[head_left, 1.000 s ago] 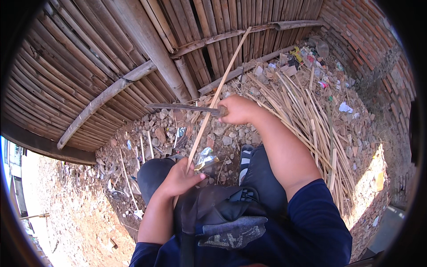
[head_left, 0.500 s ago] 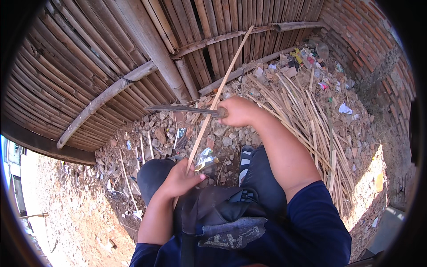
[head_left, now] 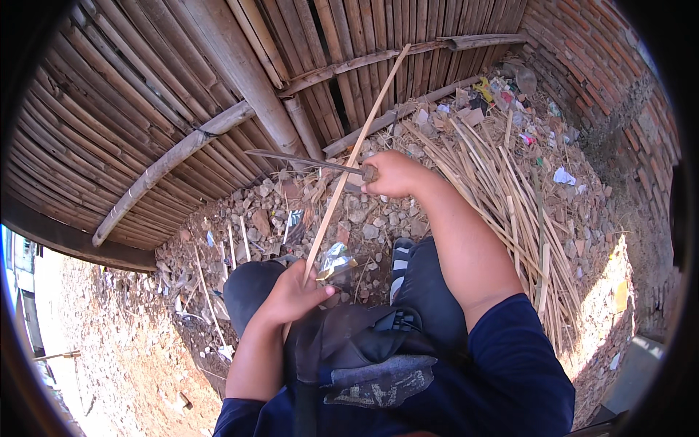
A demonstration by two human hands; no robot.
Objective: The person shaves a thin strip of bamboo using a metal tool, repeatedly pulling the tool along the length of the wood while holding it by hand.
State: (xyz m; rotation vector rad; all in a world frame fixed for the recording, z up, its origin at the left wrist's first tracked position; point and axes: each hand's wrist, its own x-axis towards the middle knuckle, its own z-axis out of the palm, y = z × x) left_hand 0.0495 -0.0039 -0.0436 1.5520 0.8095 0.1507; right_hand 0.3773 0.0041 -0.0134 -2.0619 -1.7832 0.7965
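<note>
My left hand (head_left: pixel 297 293) is closed around the lower end of a long, pale bamboo strip (head_left: pixel 358 151), near my bent knee. The strip slants up and to the right, away from me. In my right hand (head_left: pixel 395 175) is the handle of a machete (head_left: pixel 306 161), gripped with the fingers wrapped round. Its dark blade points left and crosses the strip at about mid-length. Whether the edge touches the strip, I cannot tell. The strip's far end stands in front of the bamboo wall.
A bamboo slat wall (head_left: pixel 167 95) with thick poles runs along the far side and left. On the right lies a pile of split bamboo strips (head_left: pixel 502 197), beside a brick wall (head_left: pixel 590 54). Stones and litter (head_left: pixel 371 231) cover the ground before my knees.
The machete has tilted, its tip now raised higher relative to the handle. My right hand has shifted slightly up. My left hand and the strip have barely moved.
</note>
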